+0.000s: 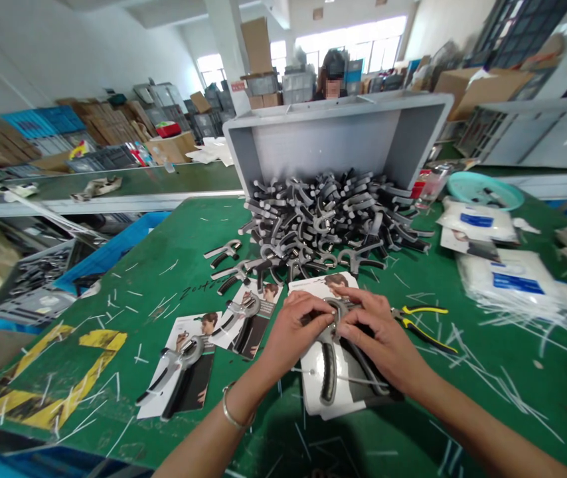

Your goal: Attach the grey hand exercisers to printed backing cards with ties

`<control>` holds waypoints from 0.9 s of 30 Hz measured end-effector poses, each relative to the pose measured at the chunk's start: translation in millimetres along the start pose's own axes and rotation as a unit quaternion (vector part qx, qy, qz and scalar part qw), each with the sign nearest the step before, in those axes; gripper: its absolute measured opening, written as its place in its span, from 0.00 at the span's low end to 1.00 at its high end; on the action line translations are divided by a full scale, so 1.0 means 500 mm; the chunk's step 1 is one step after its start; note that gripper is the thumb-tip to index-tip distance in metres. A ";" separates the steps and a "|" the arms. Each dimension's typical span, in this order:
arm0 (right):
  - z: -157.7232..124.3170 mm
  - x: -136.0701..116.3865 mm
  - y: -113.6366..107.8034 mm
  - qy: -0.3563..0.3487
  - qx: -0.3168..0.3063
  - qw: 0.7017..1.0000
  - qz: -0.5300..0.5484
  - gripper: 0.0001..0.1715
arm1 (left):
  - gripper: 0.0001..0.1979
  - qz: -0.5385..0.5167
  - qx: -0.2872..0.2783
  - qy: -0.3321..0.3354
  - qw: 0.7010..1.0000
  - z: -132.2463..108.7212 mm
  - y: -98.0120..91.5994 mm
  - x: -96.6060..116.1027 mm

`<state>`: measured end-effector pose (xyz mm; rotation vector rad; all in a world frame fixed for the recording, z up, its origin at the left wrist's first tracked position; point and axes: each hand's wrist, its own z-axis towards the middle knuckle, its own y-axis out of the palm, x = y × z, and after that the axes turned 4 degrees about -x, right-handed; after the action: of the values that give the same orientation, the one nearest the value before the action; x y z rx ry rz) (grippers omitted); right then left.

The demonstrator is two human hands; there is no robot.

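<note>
A grey and black hand gripper (330,362) lies on a printed backing card (313,392) in front of me on the green table (164,279). My left hand (293,332) and my right hand (380,338) both pinch the top of that hand gripper, fingers closed around its spring end. Two more carded hand grippers (184,362) (248,312) lie to the left. A big pile of loose hand grippers (323,222) spills from a tipped grey crate (338,136) behind.
Yellow-handled pliers (420,318) lie right of my hands. Stacks of plastic bags (507,279) and a teal bowl (485,191) sit at the right. Cut tie scraps litter the table. A person stands behind the crate. Bins of parts (39,279) stand left of the table.
</note>
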<state>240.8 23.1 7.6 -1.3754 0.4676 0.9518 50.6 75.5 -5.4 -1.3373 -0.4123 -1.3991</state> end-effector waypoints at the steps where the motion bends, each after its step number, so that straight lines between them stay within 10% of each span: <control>1: -0.002 -0.001 -0.001 -0.002 -0.009 1.000 -0.008 0.12 | 0.03 -0.002 -0.002 0.001 1.000 0.000 0.000 0.001; 27: 0.006 0.009 0.010 -0.012 -0.014 1.000 -0.003 0.10 | 0.07 -0.007 -0.072 -0.005 0.997 0.006 -0.040 0.032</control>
<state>238.8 26.7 1.7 -1.3888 0.4319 0.9718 38.9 77.3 17.4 -1.4605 -0.3341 -1.4566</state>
